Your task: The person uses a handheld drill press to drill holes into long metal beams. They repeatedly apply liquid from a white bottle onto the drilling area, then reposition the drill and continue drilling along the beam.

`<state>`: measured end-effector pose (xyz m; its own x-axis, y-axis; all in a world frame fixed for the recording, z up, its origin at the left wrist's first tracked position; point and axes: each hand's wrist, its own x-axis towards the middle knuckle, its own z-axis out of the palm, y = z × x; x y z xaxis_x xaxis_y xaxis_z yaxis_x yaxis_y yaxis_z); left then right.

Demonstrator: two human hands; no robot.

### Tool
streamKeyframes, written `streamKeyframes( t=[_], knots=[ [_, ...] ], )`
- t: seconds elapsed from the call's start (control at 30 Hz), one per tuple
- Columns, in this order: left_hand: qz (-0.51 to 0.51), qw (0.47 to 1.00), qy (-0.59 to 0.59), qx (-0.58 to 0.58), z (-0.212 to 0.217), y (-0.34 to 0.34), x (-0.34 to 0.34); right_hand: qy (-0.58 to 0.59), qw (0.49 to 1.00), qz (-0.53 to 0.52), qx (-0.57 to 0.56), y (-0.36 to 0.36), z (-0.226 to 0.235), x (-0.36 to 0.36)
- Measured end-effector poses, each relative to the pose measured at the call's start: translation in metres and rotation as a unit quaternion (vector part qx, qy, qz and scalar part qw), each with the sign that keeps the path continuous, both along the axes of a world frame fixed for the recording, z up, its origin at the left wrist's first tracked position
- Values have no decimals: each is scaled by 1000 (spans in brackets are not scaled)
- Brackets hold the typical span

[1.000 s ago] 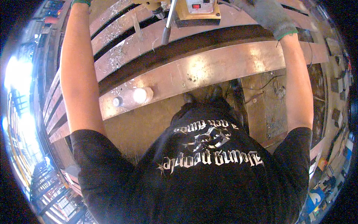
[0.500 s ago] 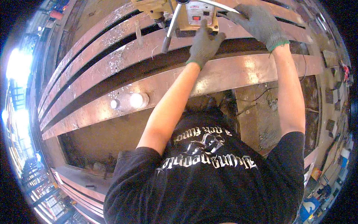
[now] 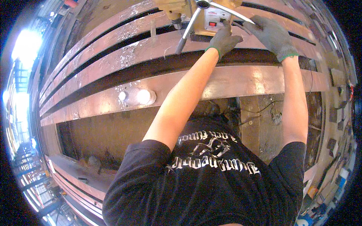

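Observation:
A beige magnetic drill [image 3: 213,20] with a red switch stands on a rusty steel beam [image 3: 151,52] at the top of the view. Shiny handle spokes stick out from it; one spoke [image 3: 187,30] points down-left. My left hand [image 3: 223,39], in a grey glove, rests with spread fingers against the drill's front just below the switch. My right hand [image 3: 272,34], also gloved, lies curled over another spoke [image 3: 235,12] on the drill's right side. The drill bit is hidden.
Several long rusty beams run side by side with dark gaps between them. Two shiny round spots [image 3: 137,96] sit on the near flange [image 3: 241,81]. A thin cable [image 3: 264,109] lies below, by my black shirt. Bright daylight glares at the left.
My left arm has swung from the far left across to the drill, and its hand now rests on the drill's front. My right hand has stayed at the spoke.

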<state>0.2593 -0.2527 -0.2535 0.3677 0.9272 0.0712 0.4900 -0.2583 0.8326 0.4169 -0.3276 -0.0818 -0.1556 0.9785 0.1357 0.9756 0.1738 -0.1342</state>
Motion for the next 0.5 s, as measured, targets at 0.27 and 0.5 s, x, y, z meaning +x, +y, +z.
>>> streamKeyframes(
  t=[0.27,0.5],
  knots=[
    [-98,990,1,98,173,-20,-97,-29,999,-3,-21,-1,7,-4],
    [66,723,613,312,315,-24,-175,20,999,4,-25,4,12,1]
  ],
)
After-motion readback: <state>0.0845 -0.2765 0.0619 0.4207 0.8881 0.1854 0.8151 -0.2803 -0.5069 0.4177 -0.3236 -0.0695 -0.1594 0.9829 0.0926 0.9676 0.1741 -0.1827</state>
